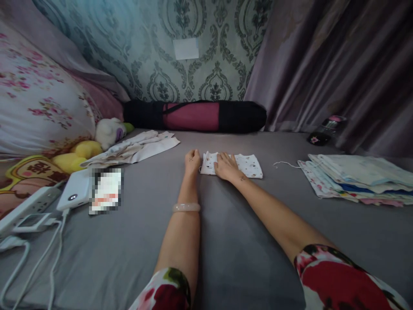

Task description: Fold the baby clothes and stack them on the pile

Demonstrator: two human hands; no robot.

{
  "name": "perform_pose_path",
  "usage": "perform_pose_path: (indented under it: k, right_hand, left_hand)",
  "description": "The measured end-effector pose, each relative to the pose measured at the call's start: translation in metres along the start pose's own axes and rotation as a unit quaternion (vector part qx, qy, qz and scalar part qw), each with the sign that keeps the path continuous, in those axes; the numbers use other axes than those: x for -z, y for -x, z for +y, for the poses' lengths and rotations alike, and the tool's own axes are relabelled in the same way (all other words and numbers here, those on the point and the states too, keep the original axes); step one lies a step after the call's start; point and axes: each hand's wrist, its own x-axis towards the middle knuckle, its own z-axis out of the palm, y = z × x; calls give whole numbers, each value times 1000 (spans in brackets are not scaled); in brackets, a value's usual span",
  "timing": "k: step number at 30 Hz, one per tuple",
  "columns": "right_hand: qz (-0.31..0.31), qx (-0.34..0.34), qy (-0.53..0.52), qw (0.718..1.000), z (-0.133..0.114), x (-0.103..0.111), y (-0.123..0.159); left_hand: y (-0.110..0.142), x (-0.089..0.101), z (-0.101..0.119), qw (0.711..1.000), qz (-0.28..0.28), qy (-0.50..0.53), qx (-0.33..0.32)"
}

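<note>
A small folded white cloth (248,162) with a scattered dark and reddish print lies on the grey sheet in front of me. My right hand (226,165) rests flat on its left half, fingers spread and pointing away from me. Just off the cloth's left edge, my left hand (192,161) is closed, its fingers curled in; whatever they may hold is hidden. A pale bangle (186,207) circles my left forearm. A bit of thin string or loose edge shows between my left hand and the cloth.
At the right lies a stack of folded cloths (358,172) with a white string. Loose pale cloths (142,148) lie left, near plush toys (111,132), a power bank (75,189) and a power strip (35,209) with cables. A long black-and-red bag (193,116) lies along the wall.
</note>
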Motion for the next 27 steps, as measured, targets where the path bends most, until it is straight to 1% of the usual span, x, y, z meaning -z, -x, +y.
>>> perform_pose_path:
  k: [2,6,10,14,19,23,27]
  right_hand:
    - [17,13,-7,1000,-8,-3,-5]
    - [-11,-7,-30,999,-17,-16,-9]
    - [-17,-8,-32,999,-17,-23,-9]
    - [-29,-12,-34,999,-15,-21,-10]
    - [-56,-4,-42,998,-17,-9,-16]
    - [-16,10,-56,998,-34,-5,-23]
    - [-34,6,-70,997,-51,-14,-25]
  left_hand:
    - [-2,0,-2,1000,7,-1,4]
    - [-6,-1,-8,1000,18,7,0]
    - [-8,-2,-12,1000,24,9,-8]
    - [-8,-3,-14,1000,20,10,-2]
    - [-9,-4,-15,999,29,41,-1]
    - [-10,-4,-14,998,38,49,3]
    - [-11,-2,-12,998,55,44,-2]
